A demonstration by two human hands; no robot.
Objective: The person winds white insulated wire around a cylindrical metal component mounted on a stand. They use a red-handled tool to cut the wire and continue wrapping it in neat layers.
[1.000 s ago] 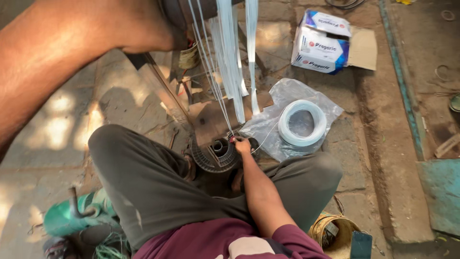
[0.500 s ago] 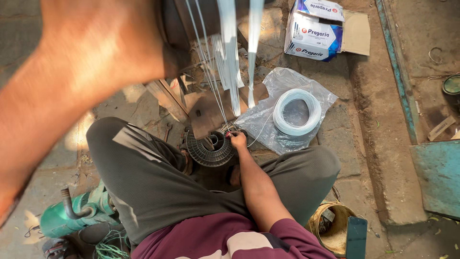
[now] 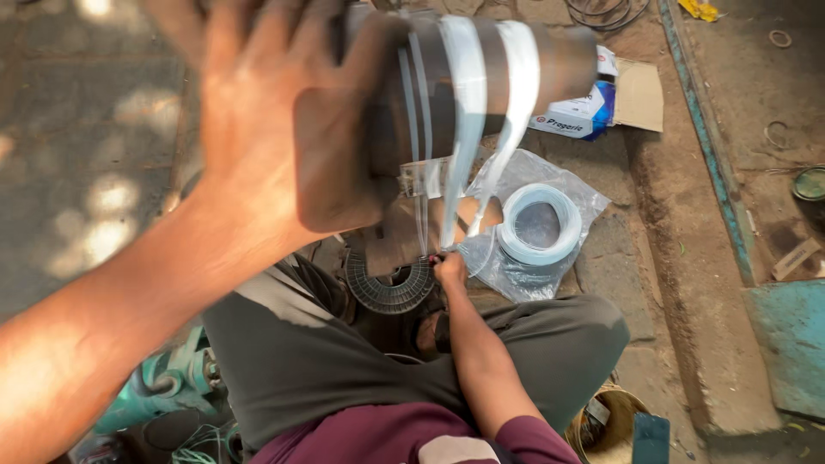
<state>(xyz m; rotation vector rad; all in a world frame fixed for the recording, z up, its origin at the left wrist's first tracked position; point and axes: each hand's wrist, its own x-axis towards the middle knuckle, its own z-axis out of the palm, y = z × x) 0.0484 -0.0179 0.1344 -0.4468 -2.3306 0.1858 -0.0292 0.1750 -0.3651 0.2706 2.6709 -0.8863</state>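
Note:
My left hand (image 3: pixel 275 112) is blurred and close to the camera, gripping a dark cylinder (image 3: pixel 516 60) held up high. Several white strips (image 3: pixel 468 129) drape over the cylinder and hang down. My right hand (image 3: pixel 449 268) is low between my knees and pinches the lower ends of those strips. It is right beside a round slotted metal core (image 3: pixel 388 290) that rests on the ground in front of my grey trousers.
A coil of white strip (image 3: pixel 540 223) lies on a clear plastic bag to the right. A white and blue box (image 3: pixel 580 113) sits on cardboard behind it. A green motor body (image 3: pixel 163 387) is at lower left, a round container (image 3: pixel 612 423) at lower right, a teal slab (image 3: pixel 795 344) at far right.
My left hand and the cylinder have come nearer the camera and swung rightward, now filling the upper view. My right hand stays on the strip ends by the core.

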